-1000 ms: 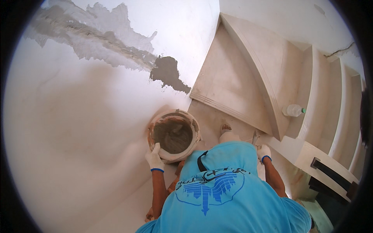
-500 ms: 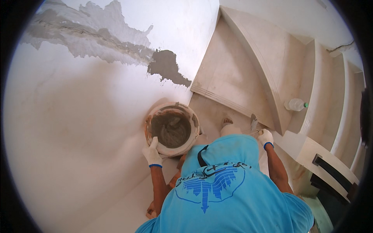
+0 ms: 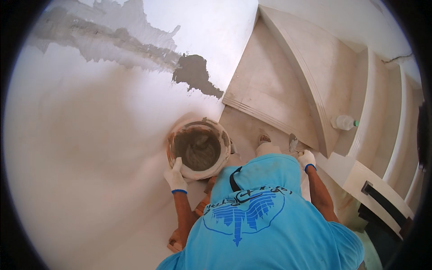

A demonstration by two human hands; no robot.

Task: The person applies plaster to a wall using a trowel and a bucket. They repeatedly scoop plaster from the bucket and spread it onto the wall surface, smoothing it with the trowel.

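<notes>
Found gloved left hand (image 3: pixel 175 176) gripping rim of bucket (image 3: pixel 204 175), with thumb over edge; noted grey mix (image 3: pixel 193 153) inside, just beyond that thumb. Found gloved right hand (image 3: pixel 307 159) clenched around trowel (image 3: pixel 293 141), with blade pointing away. Noted bottle (image 3: pixel 344 122) on stairs (image 3: pixel 288 67), beyond and right of right hand; recorded dark patch (image 3: pixel 194 74) on wall (image 3: pixel 99 157), well beyond left hand

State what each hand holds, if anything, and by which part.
Left hand: the bucket, by its near-left rim, thumb over the edge. Right hand: a trowel, by the end opposite its blade, mostly hidden in the fist.
</notes>
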